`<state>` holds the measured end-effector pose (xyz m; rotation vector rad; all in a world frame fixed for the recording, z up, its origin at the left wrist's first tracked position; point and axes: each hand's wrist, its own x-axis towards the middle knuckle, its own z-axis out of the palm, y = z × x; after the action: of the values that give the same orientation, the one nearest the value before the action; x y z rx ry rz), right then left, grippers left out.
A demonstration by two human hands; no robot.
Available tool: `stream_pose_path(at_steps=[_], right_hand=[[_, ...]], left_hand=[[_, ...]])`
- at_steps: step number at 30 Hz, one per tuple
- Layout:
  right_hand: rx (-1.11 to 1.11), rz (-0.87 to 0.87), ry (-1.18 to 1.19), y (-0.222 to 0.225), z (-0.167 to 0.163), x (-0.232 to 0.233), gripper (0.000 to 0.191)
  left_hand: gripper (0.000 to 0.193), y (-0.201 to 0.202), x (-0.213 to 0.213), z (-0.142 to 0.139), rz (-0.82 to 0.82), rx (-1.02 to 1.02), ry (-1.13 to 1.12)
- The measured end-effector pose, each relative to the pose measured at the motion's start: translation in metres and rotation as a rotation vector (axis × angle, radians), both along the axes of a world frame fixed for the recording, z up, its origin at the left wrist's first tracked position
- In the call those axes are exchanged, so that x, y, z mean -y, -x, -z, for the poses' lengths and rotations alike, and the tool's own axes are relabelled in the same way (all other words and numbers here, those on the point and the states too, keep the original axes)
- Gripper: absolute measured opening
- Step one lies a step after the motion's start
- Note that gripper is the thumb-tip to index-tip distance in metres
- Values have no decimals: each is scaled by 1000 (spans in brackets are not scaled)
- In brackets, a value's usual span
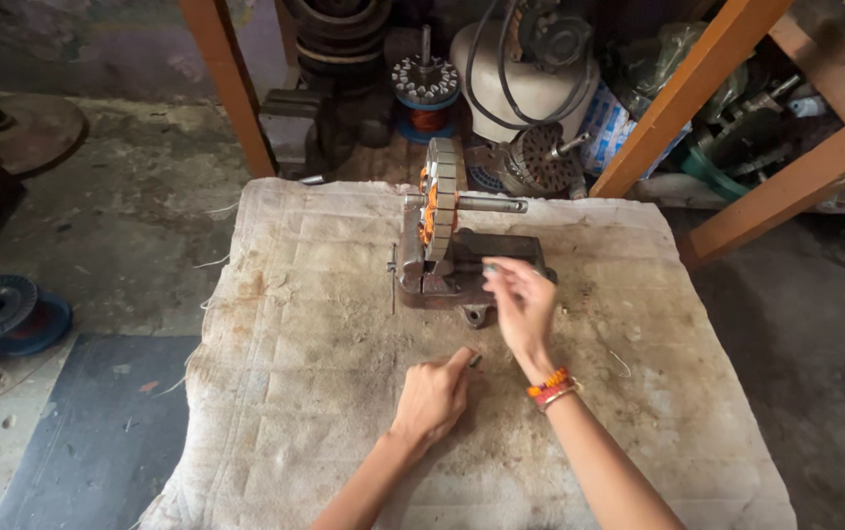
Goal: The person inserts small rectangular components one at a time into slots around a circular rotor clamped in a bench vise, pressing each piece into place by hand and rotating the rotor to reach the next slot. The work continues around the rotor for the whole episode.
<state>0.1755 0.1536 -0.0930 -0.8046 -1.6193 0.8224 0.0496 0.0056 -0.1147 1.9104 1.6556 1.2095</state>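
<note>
Rusty vise (462, 270) half behind right hand (521, 309)

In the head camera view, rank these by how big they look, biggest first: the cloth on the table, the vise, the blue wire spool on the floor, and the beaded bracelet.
1. Cloth, by far.
2. Vise.
3. Blue wire spool; it looks close to the vise in size and lies lower, so that order is unsure.
4. Beaded bracelet.

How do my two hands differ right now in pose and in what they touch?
The right hand reaches forward to the bench vise, fingers spread; the left hand is curled on the cloth, pinching something small and dark. The right wrist wears bangles; the left is bare. Both are over the cloth.
</note>
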Motion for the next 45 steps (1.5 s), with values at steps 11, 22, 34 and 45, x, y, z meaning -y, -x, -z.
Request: stream_pose_path(at_steps=[11, 22, 34, 45], right_hand=[[627, 502, 70, -147, 16, -44, 38], [1111, 586, 11, -115, -7, -61, 51], [896, 518, 37, -120, -8, -41, 46], [1037, 609, 259, -115, -29, -71, 57]], left_hand=[[9, -3, 3, 1, -9, -93, 15], [6, -1, 2, -2, -20, -87, 16], [6, -1, 2, -4, -30, -66, 29], [6, -1, 0, -3, -36, -69, 22]])
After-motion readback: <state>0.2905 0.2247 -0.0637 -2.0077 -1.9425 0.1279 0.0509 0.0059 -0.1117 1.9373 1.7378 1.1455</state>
